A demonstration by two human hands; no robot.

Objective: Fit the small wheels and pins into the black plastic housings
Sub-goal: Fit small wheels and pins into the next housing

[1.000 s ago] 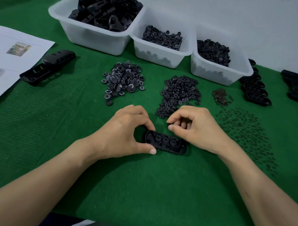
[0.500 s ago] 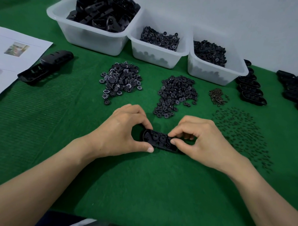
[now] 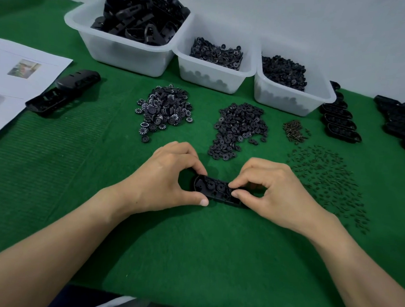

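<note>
Left hand (image 3: 164, 177) fingers (image 3: 197, 169) pinch the housing (image 3: 215, 190) at its end: keep it flat on tabletop (image 3: 193, 245). Right hand (image 3: 271, 190) fingers (image 3: 236, 184) pinch its middle; press parts in straight, w/o forcing.

We have brought our right hand (image 3: 278, 190) down and nearer, from just above the oblong black plastic housing (image 3: 213, 188) onto its right half, where thumb and forefinger now pinch it.

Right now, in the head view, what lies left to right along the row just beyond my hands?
Lone housing → patterned wheels → plain wheels → brownish pile → row of housings.
</note>
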